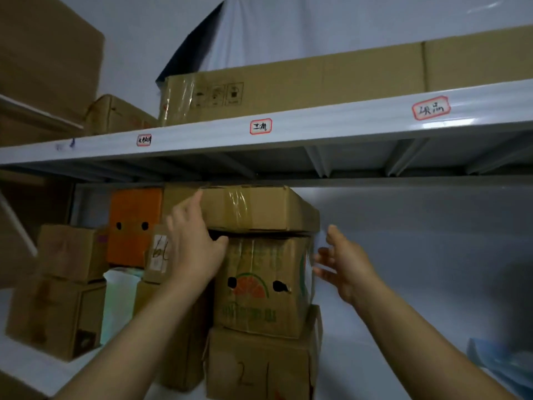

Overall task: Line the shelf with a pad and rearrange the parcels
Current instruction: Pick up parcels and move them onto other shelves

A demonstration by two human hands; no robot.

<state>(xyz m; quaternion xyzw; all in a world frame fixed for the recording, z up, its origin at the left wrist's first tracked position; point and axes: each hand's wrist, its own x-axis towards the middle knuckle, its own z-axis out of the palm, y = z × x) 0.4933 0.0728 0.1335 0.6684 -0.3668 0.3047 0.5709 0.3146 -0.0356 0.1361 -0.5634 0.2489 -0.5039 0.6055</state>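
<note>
the left hand, grip open, lays straight fingers against the taped top box; the right hand, fingers spread, hovers beside the orange-print box.

The shelf beam is smooth, pale painted metal with a soft gloss, and small paper labels are stuck on it. The top box is matt brown cardboard, creased, crossed by shiny clear tape. The fruit box beneath is matt cardboard with faded print. The orange box is smoother coloured card. The long box above is matt cardboard. The back wall is smooth and faintly shiny.
</note>
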